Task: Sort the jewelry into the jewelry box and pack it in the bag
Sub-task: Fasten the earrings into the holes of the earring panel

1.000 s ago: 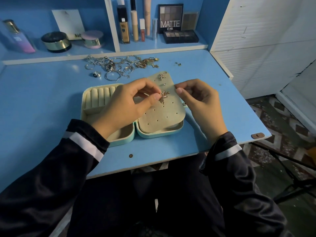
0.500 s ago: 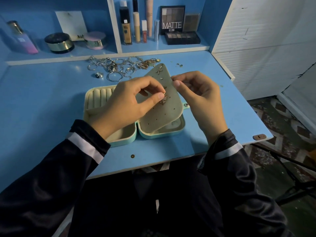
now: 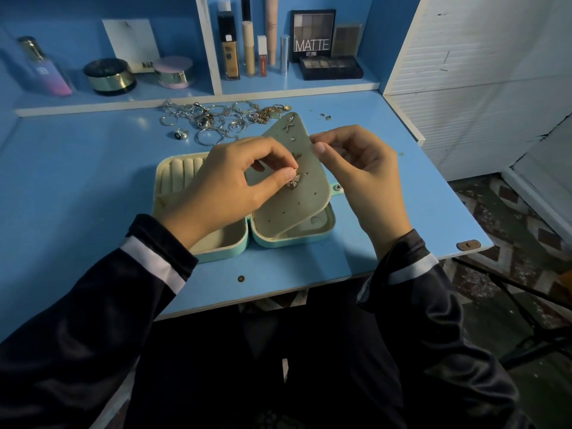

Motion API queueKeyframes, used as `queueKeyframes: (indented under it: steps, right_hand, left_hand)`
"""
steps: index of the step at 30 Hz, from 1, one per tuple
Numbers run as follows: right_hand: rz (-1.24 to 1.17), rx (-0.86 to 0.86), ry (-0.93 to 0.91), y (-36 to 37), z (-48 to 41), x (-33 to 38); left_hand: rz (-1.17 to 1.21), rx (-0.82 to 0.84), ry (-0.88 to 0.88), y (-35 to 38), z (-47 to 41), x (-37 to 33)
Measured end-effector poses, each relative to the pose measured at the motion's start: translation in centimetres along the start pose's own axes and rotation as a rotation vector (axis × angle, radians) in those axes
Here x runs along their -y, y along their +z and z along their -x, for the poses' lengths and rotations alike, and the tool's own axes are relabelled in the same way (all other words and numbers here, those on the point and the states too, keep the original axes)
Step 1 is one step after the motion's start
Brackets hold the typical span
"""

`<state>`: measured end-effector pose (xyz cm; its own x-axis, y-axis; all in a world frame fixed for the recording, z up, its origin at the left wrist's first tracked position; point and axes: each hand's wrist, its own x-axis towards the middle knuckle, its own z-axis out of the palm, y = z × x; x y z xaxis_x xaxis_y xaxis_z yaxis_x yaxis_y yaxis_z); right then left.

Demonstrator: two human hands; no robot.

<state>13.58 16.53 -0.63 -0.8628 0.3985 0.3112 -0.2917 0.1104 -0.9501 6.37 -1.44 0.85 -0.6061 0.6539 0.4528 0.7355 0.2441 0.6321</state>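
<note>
While the box (image 3: 294,241) lies open on the desk (image 3: 77,181), its perforated panel (image 3: 288,215) stands tilted up out of the right half. Left hand (image 3: 229,184): thumb and forefinger pinch a small gold earring (image 3: 293,181) against the panel face. Right hand (image 3: 362,171): thumb and fingers grip the panel's right edge. A star earring (image 3: 289,124) sits near the panel's top corner. Ring rolls (image 3: 182,178) line the back of the left half. Loose jewelry (image 3: 223,119) lies heaped behind the box, with a ring (image 3: 180,134) just beside the heap. Cosmetics (image 3: 230,51) stand on the shelf.
</note>
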Motion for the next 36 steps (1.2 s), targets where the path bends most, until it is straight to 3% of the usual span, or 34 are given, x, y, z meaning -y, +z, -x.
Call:
queueKeyframes:
  steps: [20, 36]
  right_hand:
    - [0.009, 0.003, -0.013, 0.2, 0.0, 0.1]
    - [-0.044, -0.003, 0.002, 0.6, 0.2, 0.3]
  left_hand:
    - [-0.009, 0.004, 0.018, 0.3, -0.2, 0.0]
    - [0.023, -0.115, 0.010, 1.1, 0.9, -0.9]
